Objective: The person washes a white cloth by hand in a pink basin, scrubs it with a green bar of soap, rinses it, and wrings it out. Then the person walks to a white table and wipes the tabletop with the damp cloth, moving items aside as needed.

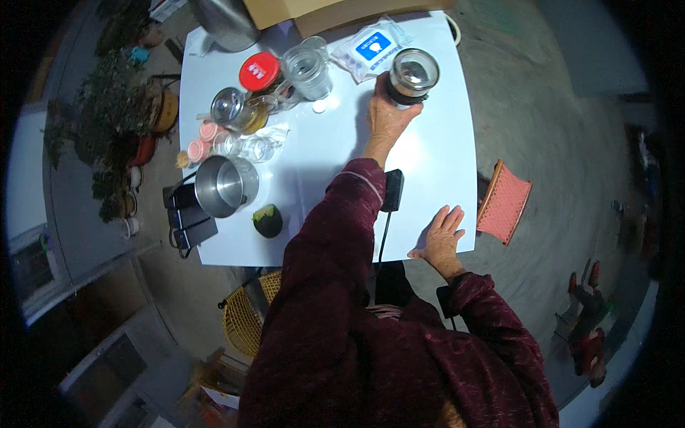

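My left hand (386, 116) is stretched far across the white table (321, 160), its fingers wrapped around a glass cup (415, 72) with a black band around its lower part. A clear round top faces up at me. Whether the cup's base touches the table is hidden. Flat on the table near the front right corner lies my right hand (441, 238), fingers spread and holding nothing. Just left of the cup is a soft pack of wipes (369, 49). Below my left wrist lies a black power adapter (393, 190) with its cable running off the front edge.
At left stand a steel pot (225, 184), a red-lidded jar (260, 72), a glass pitcher (307, 72), a glass teapot (233, 109) and small glass cups (257, 148). A dark green avocado-like piece (267, 220) lies nearer me. A pink woven stool (504, 203) stands right of the table.
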Available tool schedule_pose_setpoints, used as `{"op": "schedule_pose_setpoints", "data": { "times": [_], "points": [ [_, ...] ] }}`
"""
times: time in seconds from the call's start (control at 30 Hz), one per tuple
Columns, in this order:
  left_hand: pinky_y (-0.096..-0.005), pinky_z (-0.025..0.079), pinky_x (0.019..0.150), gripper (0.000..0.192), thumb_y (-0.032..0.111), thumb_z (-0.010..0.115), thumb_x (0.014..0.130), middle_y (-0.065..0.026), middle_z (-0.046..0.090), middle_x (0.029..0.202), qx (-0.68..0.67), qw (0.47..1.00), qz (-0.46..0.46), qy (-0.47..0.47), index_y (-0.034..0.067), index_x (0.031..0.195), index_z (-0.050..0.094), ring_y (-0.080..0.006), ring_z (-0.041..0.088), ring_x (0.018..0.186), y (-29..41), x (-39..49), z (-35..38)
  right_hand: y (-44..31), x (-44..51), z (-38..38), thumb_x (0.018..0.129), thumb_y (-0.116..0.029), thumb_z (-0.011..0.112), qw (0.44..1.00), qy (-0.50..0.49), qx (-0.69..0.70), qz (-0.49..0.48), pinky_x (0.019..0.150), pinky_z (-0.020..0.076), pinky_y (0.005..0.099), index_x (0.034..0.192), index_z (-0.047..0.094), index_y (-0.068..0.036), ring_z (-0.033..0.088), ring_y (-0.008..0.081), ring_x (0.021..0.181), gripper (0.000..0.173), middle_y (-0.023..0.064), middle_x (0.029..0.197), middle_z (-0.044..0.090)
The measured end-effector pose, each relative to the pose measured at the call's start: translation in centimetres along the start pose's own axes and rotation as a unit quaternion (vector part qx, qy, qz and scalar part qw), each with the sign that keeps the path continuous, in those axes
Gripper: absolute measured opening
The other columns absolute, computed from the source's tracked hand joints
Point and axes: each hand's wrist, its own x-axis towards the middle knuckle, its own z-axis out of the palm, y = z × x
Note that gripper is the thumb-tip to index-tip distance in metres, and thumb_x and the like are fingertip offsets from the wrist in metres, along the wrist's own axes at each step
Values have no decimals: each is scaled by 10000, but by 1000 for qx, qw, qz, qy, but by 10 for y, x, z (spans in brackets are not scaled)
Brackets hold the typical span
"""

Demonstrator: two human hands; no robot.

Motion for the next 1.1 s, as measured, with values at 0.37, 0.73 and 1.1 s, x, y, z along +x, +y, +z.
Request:
{"op": "schedule_pose_setpoints", "data": {
  "times": [0.37, 0.73, 1.1],
  "points": [
    [-406, 421, 931, 713, 142, 720, 699, -217, 447, 1261, 17, 995, -102, -6, 26, 1310, 371, -334, 500, 1117, 25, -70, -56, 3, 2, 11, 445, -464, 878, 999, -2, 23, -26, 963, 239, 673, 1329, -119, 152, -79, 550, 1299, 1469, 434, 1365, -106],
    [-236, 455, 478, 228, 220, 573, 863, -46, 555, 722, -69, 902, -213, 370, 42, 1004, 548, -104, 530, 556, -2, -211, -289, 17, 12, 16, 490, -405, 877, 998, 34, 27, -53, 1025, 287, 537, 1355, 1, 102, 68, 507, 1317, 1332, 378, 1396, -13],
    [-359, 543, 777, 587, 267, 560, 870, -180, 473, 1154, -55, 973, -209, 77, 19, 1312, 265, -269, 601, 947, -111, -194, -380, -159, -18, -17, 610, -365, 809, 864, -1, -57, -500, 1043, 213, 592, 1441, 174, -262, 62, 358, 1379, 1051, 120, 1501, 59]
  ]
}}
